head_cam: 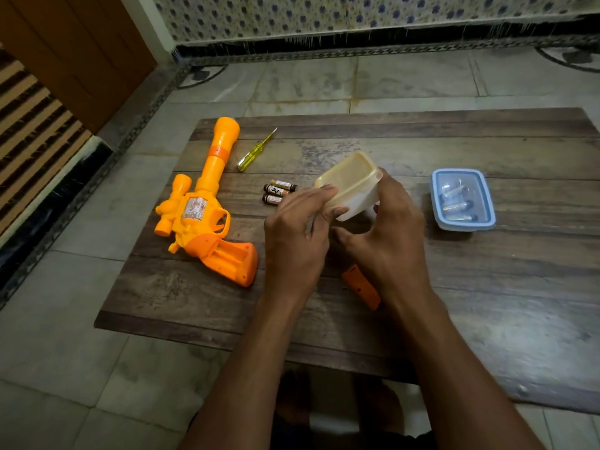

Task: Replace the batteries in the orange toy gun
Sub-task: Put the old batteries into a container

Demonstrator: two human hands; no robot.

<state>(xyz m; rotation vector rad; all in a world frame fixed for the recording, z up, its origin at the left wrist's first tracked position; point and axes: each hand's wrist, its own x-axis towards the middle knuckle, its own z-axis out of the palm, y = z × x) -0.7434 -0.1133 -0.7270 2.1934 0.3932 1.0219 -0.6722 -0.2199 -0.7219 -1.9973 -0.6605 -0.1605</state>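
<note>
The orange toy gun (201,206) lies on the left of the wooden table (487,287), its grip's battery compartment open and empty. Three dark batteries (278,190) lie side by side just right of the gun. An orange battery cover (362,287) rests on the table under my right wrist. A small cream-lidded plastic container (352,183) is tilted above the table, held between both hands. My left hand (298,235) has its fingertips on the lid's near edge. My right hand (389,232) grips the container's body from the right.
A yellow-handled screwdriver (255,151) lies behind the batteries near the gun's barrel. A blue-rimmed clear box (462,199) holding a few batteries stands at the right. The table sits low on a tiled floor, with a wall behind and a wooden door at the far left.
</note>
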